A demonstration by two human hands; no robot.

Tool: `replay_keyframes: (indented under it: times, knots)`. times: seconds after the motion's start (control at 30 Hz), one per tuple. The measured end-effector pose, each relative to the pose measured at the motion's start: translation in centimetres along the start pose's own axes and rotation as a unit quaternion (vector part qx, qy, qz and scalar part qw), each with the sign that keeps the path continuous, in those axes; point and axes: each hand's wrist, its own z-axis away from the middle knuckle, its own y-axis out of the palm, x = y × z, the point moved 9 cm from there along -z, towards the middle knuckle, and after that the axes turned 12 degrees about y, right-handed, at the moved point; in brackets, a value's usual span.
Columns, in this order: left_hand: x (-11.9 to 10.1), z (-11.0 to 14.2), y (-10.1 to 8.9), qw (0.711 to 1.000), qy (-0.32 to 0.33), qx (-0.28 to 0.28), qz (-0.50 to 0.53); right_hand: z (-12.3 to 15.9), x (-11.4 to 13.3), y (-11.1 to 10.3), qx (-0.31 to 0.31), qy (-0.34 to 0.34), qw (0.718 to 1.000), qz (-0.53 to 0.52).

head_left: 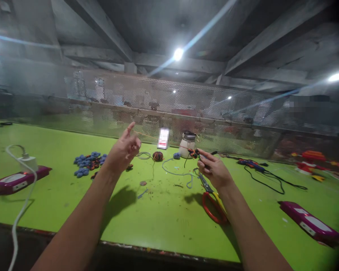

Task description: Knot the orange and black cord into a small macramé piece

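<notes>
Both hands raised over the green table (161,222), near its middle. Left hand (123,151): index finger pointing up, other fingers loosely curled; cannot tell whether a strand runs through them. Right hand (214,171): thumb and fingers closed in a pinch on a small dark-and-orange piece (193,153), held up above the table, well apart from the left hand; a thin dark strand hangs below it. Scissors (206,187) lie beneath the right hand, red and yellow handles toward the near edge, partly hidden by the forearm. Between the hands, farther back: a dark orange-flecked yarn ball (157,156), a small blue piece (176,155), a loose grey-blue cord (172,172), scattered scraps. Near the far edge, a pale jar (186,146) with dark lid, behind the held piece; left of it a blurred upright rectangle (163,138). Beyond the left forearm, a cluster of blue flower-like pieces (87,160), some dark-orange among them. Toward the left edge, a purple power strip (9,183) with white plug (28,163). Right side: corded blue-and-black tool (251,165); second purple strip (310,223) toward the near right corner. Perforated panel (228,99) along the far edge.
</notes>
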Motion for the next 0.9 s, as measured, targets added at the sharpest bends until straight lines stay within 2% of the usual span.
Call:
replay_keyframes:
  times: [0.03, 0.1, 0.13, 0.2, 0.3, 0.37, 0.47, 0.53, 0.6, 0.67, 0.73, 0.8, 0.9]
  knots:
    - [0.4, -0.1, -0.9, 0.996, -0.005, -0.008, -0.084, 0.2, 0.0, 0.3, 0.002, 0.002, 1.0, 0.003]
    - [1.0, -0.1, -2.9, 0.972, -0.021, -0.049, -0.23, 0.4, 0.1, 0.7, 0.0, -0.002, 1.0, 0.006]
    - [1.4, 0.0, -3.7, 0.961, -0.036, -0.066, -0.265, 0.5, 0.3, 0.7, -0.002, -0.006, 1.0, 0.005]
    - [1.9, 0.1, -3.9, 0.96, -0.057, -0.064, -0.266, 0.6, 0.4, 0.7, -0.005, -0.017, 1.0, 0.004]
    - [2.0, 0.5, -2.1, 0.983, -0.074, -0.005, -0.17, 0.5, 0.3, 0.9, 0.003, -0.023, 1.0, 0.015]
    - [1.1, 0.8, -0.7, 0.991, -0.065, 0.028, -0.11, 0.5, -0.1, 1.3, 0.013, -0.015, 0.999, 0.028]
    - [-1.2, 1.0, 0.9, 0.996, -0.005, 0.032, 0.082, 0.5, -0.7, 2.1, 0.025, -0.002, 0.999, 0.036]
    - [-1.9, 1.1, 1.2, 0.988, 0.01, 0.029, 0.154, 0.5, -1.0, 2.6, 0.028, 0.001, 0.999, 0.037]
    - [-1.2, 1.2, 1.1, 0.995, -0.01, 0.041, 0.094, 0.6, -1.2, 2.8, 0.027, -0.001, 0.999, 0.04]
    - [0.3, 1.2, 0.3, 0.997, -0.032, 0.046, -0.045, 0.5, -1.3, 2.9, 0.027, -0.006, 0.999, 0.047]
    - [1.6, 1.1, -1.5, 0.983, -0.046, -0.001, -0.177, 0.5, -1.4, 3.0, 0.029, -0.014, 0.998, 0.055]
    - [2.8, 1.1, -2.6, 0.976, -0.074, -0.028, -0.203, 0.5, -1.3, 3.1, 0.031, -0.024, 0.997, 0.066]
    - [3.5, 1.1, -2.0, 0.983, -0.096, -0.004, -0.159, 0.5, -1.3, 3.5, 0.035, -0.04, 0.995, 0.086]
